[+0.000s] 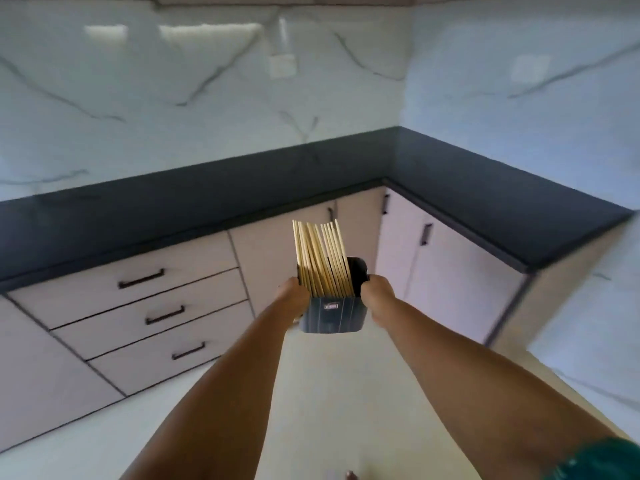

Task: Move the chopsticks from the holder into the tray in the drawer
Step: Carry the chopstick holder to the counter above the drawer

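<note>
Two bare forearms reach forward from the bottom edge, and between them, held out in mid-air above the pale floor (339,393), is one dark blue-grey ribbed plastic holder (330,315) with a small label on its near face. Left hand (294,294) curls closed around the holder's left side; right hand (379,296) is wrapped shut on its right side, so both grip the same single container. Standing in it is a bundle of pale wooden chopsticks (320,258), roughly a dozen, though blur prevents an exact count. Their long axes run nearly upright, fanned slightly, with the top ends pointing up and away toward the cabinets, and they fill the left part of the holder, leaving its right part a dark gap. Beyond, a black L-shaped countertop (485,188) runs beneath white marble-patterned wall panels (173,81). Under it sit three stacked white drawers (145,306), all shut, each with one black bar handle, beside white cabinet doors (450,271) toward the corner.
</note>
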